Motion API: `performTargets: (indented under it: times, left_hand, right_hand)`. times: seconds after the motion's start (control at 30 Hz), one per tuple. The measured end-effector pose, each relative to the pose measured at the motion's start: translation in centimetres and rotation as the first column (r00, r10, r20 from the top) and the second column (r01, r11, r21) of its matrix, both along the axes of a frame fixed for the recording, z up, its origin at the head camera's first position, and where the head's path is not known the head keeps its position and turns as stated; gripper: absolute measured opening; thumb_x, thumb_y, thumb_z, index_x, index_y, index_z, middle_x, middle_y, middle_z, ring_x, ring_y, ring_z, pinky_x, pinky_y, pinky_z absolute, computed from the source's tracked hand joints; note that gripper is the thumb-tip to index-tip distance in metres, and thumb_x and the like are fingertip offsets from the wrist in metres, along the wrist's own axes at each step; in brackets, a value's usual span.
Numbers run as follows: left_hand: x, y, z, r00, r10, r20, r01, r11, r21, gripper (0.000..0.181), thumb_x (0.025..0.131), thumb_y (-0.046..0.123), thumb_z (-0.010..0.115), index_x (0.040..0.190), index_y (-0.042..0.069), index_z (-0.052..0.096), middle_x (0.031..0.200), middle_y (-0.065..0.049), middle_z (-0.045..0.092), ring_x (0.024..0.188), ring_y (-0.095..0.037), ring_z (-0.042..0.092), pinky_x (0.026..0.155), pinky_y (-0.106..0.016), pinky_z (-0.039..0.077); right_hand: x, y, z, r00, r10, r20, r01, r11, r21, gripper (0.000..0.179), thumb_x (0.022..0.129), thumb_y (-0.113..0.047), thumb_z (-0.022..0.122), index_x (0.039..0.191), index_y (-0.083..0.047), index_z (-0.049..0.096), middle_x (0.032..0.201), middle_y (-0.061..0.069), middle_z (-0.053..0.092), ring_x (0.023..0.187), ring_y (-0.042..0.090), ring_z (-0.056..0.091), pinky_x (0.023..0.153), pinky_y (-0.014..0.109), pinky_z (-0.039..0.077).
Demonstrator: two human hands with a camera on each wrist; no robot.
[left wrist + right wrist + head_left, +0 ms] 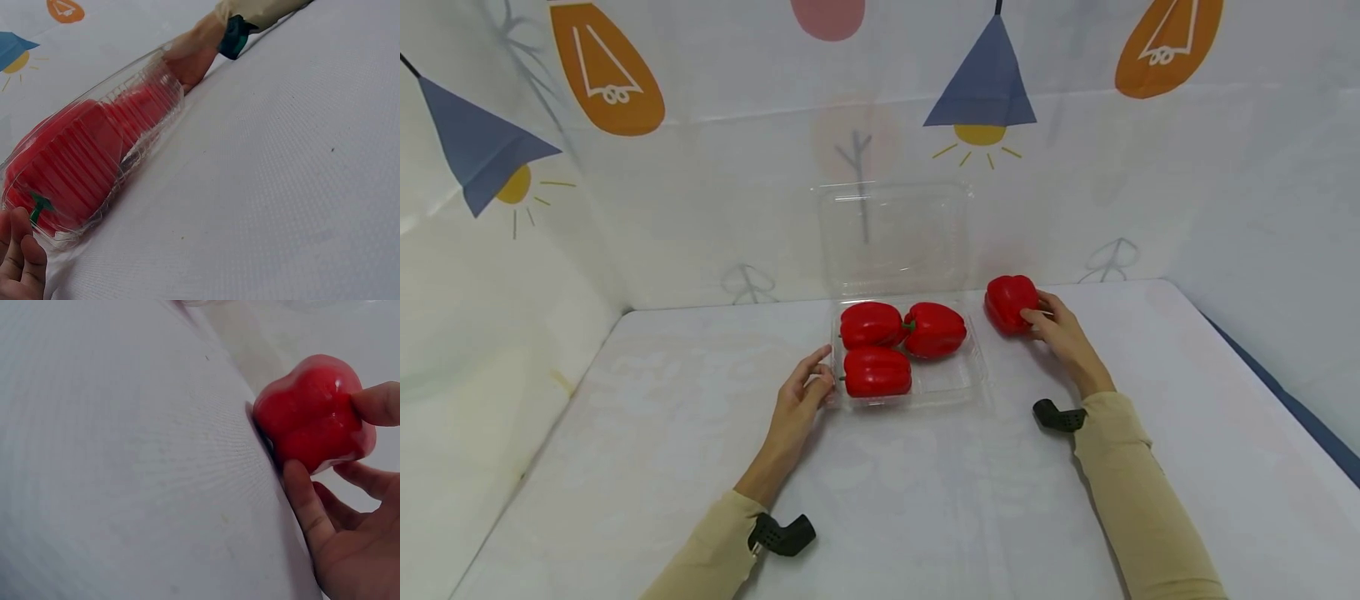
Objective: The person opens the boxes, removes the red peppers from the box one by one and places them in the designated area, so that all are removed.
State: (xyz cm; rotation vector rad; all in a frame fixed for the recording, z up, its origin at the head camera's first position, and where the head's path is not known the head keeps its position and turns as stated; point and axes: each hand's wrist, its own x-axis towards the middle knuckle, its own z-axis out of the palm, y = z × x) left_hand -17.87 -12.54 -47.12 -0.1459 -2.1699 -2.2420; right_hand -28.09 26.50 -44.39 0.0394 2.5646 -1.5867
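Note:
My right hand (1060,331) holds a red bell pepper (1009,305) on the table, right of a clear plastic clamshell box (951,385). Its thumb (380,403) presses one side of the pepper, and the other fingers (306,503) spread along its underside. Three more red peppers lie inside the box: one back left (871,325), one back right (934,331) and one front left (877,372). At the box's left wall is my left hand (797,396), fingers loosely bent and fingertips right at the plastic. A green stem (40,206) shows through the wall.
The box's transparent lid (895,237) stands raised at the back, before a white printed curtain (730,192). White cloth covers the table (910,500). Each wrist carries a black camera mount, one left (782,535) and one right (1058,416).

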Motion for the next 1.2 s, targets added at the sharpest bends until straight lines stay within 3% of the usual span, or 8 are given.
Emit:
performTargets:
  times: [0.2, 0.37, 0.53, 0.7, 0.83, 1.2]
  left_hand:
    - [-0.1, 0.0, 0.0, 1.000, 0.000, 0.000, 0.000, 1.000, 0.004, 0.042, 0.096, 0.009, 0.049, 0.138, 0.014, 0.046, 0.099, -0.001, 0.048, 0.082, -0.007, 0.051, 0.072, -0.016, 0.046]
    - [-0.1, 0.1, -0.1, 1.000, -0.005, 0.004, 0.005, 1.000, 0.014, 0.041, 0.097, 0.009, 0.048, 0.137, 0.014, 0.046, 0.099, -0.004, 0.047, 0.082, -0.008, 0.051, 0.073, -0.015, 0.046]
    - [-0.1, 0.0, -0.1, 1.000, -0.006, 0.002, 0.006, 1.000, 0.013, 0.042, 0.096, 0.008, 0.048, 0.138, 0.014, 0.046, 0.099, -0.003, 0.047, 0.082, -0.007, 0.050, 0.073, -0.016, 0.046]
    - [-0.1, 0.0, 0.0, 1.000, -0.002, 0.007, 0.002, 1.000, 0.003, 0.042, 0.097, 0.008, 0.047, 0.138, 0.014, 0.045, 0.100, -0.003, 0.047, 0.082, -0.007, 0.051, 0.073, -0.016, 0.046]
    - [0.0, 0.0, 0.0, 1.000, -0.006, 0.004, 0.006, 1.000, 0.006, 0.042, 0.097, 0.009, 0.047, 0.138, 0.014, 0.045, 0.100, -0.003, 0.047, 0.082, -0.008, 0.050, 0.073, -0.016, 0.046]
    - [-0.1, 0.0, -0.1, 1.000, -0.009, -0.014, 0.009, 1.000, 0.023, 0.042, 0.096, 0.007, 0.048, 0.138, 0.011, 0.045, 0.097, -0.002, 0.047, 0.079, -0.007, 0.050, 0.070, -0.016, 0.045]
  right_hand:
    - [0.1, 0.0, 0.2, 0.999, -0.028, -0.017, 0.028, 0.999, -0.037, 0.072, 0.096, -0.037, 0.045, 0.152, -0.014, 0.006, 0.152, 0.021, 0.021, 0.132, 0.037, 0.035, 0.088, 0.022, 0.049]
    - [0.0, 0.2, 0.0, 0.988, -0.121, -0.098, 0.112, 0.990, -0.086, 0.069, 0.096, -0.032, 0.046, 0.151, -0.013, 0.008, 0.148, 0.022, 0.026, 0.125, 0.032, 0.042, 0.073, 0.014, 0.051]
    - [-0.1, 0.2, 0.2, 0.934, -0.260, -0.245, 0.229, 0.962, -0.149, 0.056, 0.096, -0.025, 0.044, 0.146, -0.010, 0.025, 0.138, 0.018, 0.039, 0.100, 0.007, 0.050, 0.068, 0.012, 0.049]
    - [0.0, -0.3, 0.9, 0.868, -0.333, -0.369, 0.266, 0.939, -0.219, 0.045, 0.096, -0.019, 0.046, 0.139, -0.011, 0.038, 0.125, 0.009, 0.047, 0.093, 0.001, 0.051, 0.069, 0.012, 0.048]
    - [0.2, -0.9, 1.8, 0.845, -0.316, -0.431, 0.248, 0.946, -0.207, 0.041, 0.096, -0.017, 0.049, 0.137, -0.013, 0.042, 0.126, 0.007, 0.049, 0.101, 0.004, 0.050, 0.075, 0.011, 0.047]
    - [0.9, -2.8, 3.4, 0.824, -0.155, -0.545, 0.105, 0.987, -0.122, 0.036, 0.094, -0.010, 0.052, 0.130, -0.005, 0.048, 0.122, 0.016, 0.054, 0.105, 0.005, 0.050, 0.083, 0.008, 0.044]
